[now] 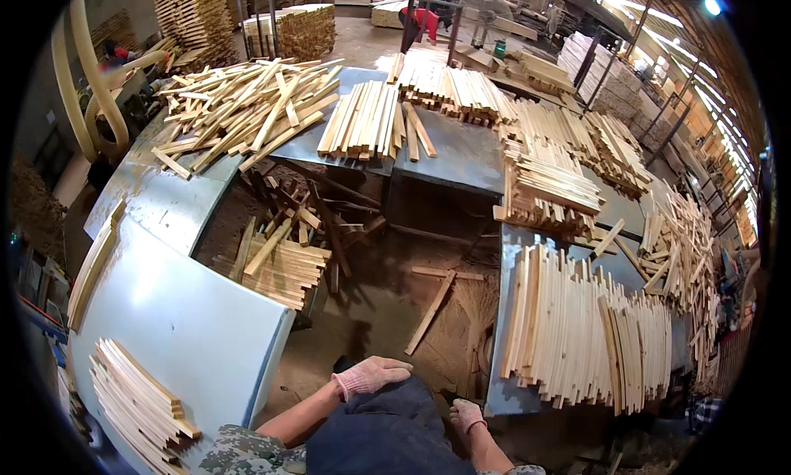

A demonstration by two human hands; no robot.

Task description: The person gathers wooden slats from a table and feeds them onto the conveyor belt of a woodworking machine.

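Observation:
My left hand [375, 376], in a pale pink knit glove, lies flat over the dark blue cloth [391, 430] covering my lap. Its fingers stretch to the right, and nothing shows in them. Lower and to the right, my right hand [467, 415] wears a similar glove and hangs beside that cloth. Its fingers are foreshortened and partly turned from view, so their grip cannot be made out. Nearest to it is a metal table bearing a row of pale wooden strips [577, 322]. A bent stack of strips [140, 401] rests on the left table [206, 318].
A jumbled strip heap [247, 104] and a neat bundle [362, 121] lie on the far tables. More stacks [552, 178] stand at right. Loose sticks [432, 310] and a straw broom [474, 306] lie on the floor ahead. A person in red [424, 23] bends at the back.

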